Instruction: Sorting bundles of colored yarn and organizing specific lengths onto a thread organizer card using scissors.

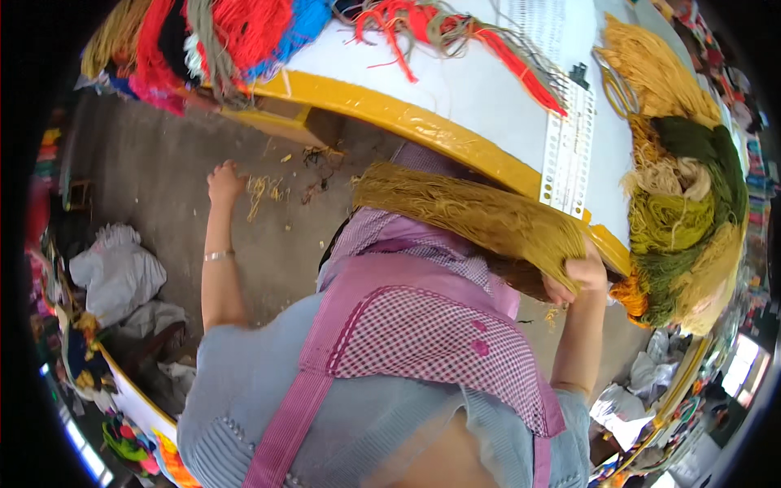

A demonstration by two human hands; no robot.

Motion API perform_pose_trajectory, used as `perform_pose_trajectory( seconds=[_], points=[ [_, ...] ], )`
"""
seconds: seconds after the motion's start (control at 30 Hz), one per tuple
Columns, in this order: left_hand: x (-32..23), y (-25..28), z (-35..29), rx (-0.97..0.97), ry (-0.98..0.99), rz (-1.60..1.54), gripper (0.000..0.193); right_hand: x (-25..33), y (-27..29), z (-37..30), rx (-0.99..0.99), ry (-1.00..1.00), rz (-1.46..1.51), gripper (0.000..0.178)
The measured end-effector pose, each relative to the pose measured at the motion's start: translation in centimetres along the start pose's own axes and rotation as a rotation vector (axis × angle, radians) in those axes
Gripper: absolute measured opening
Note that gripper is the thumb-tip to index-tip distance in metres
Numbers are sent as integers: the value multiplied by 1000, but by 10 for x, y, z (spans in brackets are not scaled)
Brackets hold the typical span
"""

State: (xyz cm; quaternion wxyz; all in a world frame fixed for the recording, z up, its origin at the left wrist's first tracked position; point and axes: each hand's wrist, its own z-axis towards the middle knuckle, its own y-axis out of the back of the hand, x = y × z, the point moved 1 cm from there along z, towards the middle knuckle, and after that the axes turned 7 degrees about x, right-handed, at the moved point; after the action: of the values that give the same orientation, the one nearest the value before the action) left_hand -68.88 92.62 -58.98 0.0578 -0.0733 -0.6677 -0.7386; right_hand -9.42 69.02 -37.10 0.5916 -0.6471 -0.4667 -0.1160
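My right hand (576,272) is closed around one end of a long hank of olive-gold yarn (464,207). The hank stretches leftward across my lap, just below the table's yellow front edge (390,104). Out to the left, away from the table, my left hand (226,182) is held over the floor with its fingers loosely bent and apart. A small tangle of yellow thread (265,195) shows just right of that hand, apart from its fingers; whether it lies on the floor or is in the air, I cannot tell.
On the white table lie red yarn (419,20), a punched card (567,154), scissors (618,88) and green hanks (671,220). Red and blue yarn (252,37) hangs over the far left edge. A drawer (281,122) juts out below. White sacks (118,272) stand at left.
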Motion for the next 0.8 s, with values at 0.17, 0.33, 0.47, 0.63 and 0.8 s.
perform_pose_trajectory(
  seconds=[0.17,0.33,0.47,0.63,0.8],
  points=[
    [-202,209,-33,1082,-770,-1261,10,7,-23,48,184,78,146,56],
    [-292,247,-68,1254,-1048,-1602,76,5,-65,67,239,-32,-41,55],
    [-295,314,-51,1013,-564,-2790,85,-5,-64,64,62,-150,-101,37],
    [-207,328,11,135,-751,-2320,42,27,2,48,-297,394,-1606,42],
    [-199,394,9,-129,-656,-1966,50,21,52,55,-547,257,-1922,49]
  ],
)
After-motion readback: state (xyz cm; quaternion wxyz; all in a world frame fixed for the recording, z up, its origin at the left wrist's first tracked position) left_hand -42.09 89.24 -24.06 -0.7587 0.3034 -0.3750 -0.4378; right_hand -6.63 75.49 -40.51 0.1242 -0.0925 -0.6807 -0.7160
